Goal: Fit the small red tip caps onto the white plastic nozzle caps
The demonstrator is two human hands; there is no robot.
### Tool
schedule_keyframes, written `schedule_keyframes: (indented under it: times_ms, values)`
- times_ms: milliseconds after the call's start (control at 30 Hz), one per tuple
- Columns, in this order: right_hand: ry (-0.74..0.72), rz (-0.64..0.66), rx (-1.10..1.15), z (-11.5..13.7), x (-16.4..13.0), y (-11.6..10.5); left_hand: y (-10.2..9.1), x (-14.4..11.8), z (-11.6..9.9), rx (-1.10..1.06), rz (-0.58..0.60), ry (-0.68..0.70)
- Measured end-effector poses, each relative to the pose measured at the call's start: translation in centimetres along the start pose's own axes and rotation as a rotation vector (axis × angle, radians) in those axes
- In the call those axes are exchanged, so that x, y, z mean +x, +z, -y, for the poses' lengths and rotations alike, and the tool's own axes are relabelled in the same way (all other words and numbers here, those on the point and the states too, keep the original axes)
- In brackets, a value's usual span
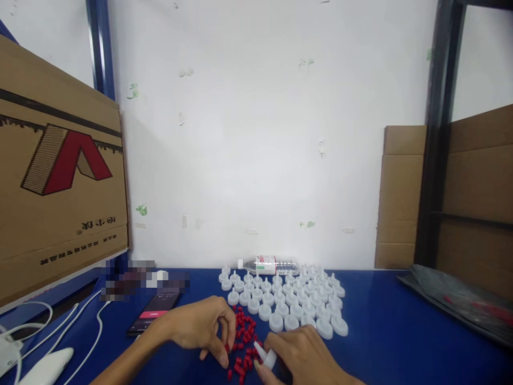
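Picking from the heap of red caps (243,342) on the blue counter (401,342), the left hand (200,326) pinches its fingers narrowly; the right hand (298,355) grips a white nozzle cap (265,355), likely needing steady alignment to fit a cap.

Glossy blue table (401,331), matt white plastic caps (288,305).
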State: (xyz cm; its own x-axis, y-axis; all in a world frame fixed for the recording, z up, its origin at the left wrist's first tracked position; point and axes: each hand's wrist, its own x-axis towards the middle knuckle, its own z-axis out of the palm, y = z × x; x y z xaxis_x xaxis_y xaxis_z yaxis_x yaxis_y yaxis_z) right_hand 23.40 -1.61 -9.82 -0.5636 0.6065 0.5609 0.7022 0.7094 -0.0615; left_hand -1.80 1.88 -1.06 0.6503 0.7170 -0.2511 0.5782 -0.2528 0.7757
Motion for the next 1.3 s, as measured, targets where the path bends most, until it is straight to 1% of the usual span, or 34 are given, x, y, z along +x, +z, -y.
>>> schedule_keyframes:
  times_ms: [133, 200, 300, 367, 467, 533, 600, 733, 900, 1033, 1133, 1233, 1300]
  values:
    - [-0.005, -0.058, 0.037, 0.3, 0.0, 0.0, 0.1, -0.1, -1.1, 0.065, -0.155, 0.105]
    - [-0.041, -0.111, 0.032, 0.3, 0.2, -0.2, 0.4, 0.1, -1.5, 0.057, -0.202, 0.144]
    - [-0.116, -0.179, -0.037, -0.3, 0.4, -1.0, 1.2, 0.5, -1.8, 0.048, -0.262, 0.194]
    - [-0.145, -0.191, -0.088, -0.9, 0.4, -1.9, 1.9, 0.9, -1.8, 0.106, -0.345, 0.245]
    - [-0.146, -0.156, -0.111, -1.5, 0.4, -3.1, 3.1, 1.3, -1.4, 0.201, -0.449, 0.276]
    - [-0.135, -0.139, -0.120, -1.6, 0.4, -3.5, 4.0, 1.6, -0.9, 0.244, -0.477, 0.266]
    - [-0.153, -0.154, -0.150, -1.5, 0.4, -3.6, 4.7, 1.8, -0.5, 0.317, -0.496, 0.302]
    - [-0.220, -0.206, -0.201, -1.0, 0.3, -3.3, 5.5, 1.7, 0.4, 0.508, -0.513, 0.499]
    - [-0.228, -0.263, -0.163, -0.2, 0.1, -3.6, 6.0, 1.3, 1.0, 0.674, -0.555, 0.667]
    - [-0.163, -0.288, -0.067, 0.4, 0.2, -4.1, 6.2, 0.9, 0.9, 0.680, -0.651, 0.748]
    - [-0.138, -0.323, -0.037, 0.3, 0.2, -4.3, 6.2, 0.8, 0.9, 0.682, -0.727, 0.808]
    - [-0.145, -0.337, -0.040, 0.1, 0.2, -4.3, 6.4, 0.8, 1.1, 0.671, -0.770, 0.853]
    - [-0.145, -0.338, -0.048, 0.0, 0.2, -4.3, 6.5, 0.9, 1.1, 0.650, -0.782, 0.860]
